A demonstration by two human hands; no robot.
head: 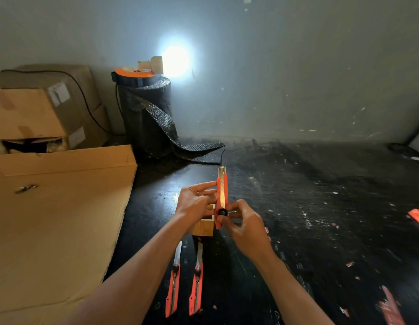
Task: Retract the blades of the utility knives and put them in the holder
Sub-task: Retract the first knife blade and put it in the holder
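Note:
I hold an orange utility knife (222, 193) upright above the black table, its metal tip pointing away from me. My left hand (196, 202) grips its side at mid-length. My right hand (244, 225) pinches the black slider knob near its lower end. Directly behind and below the knife stands a small wooden holder (204, 227), partly hidden by my hands. Two more orange utility knives lie side by side near me with blades extended toward the holder: the left knife (173, 283) and the right knife (196, 286).
A large flat cardboard sheet (56, 219) covers the table's left side, with stacked cardboard boxes (39, 109) behind it. A black bubble-wrap roll (147, 118) with an orange reel on top stands at the back. Red scraps (418, 216) lie at the right.

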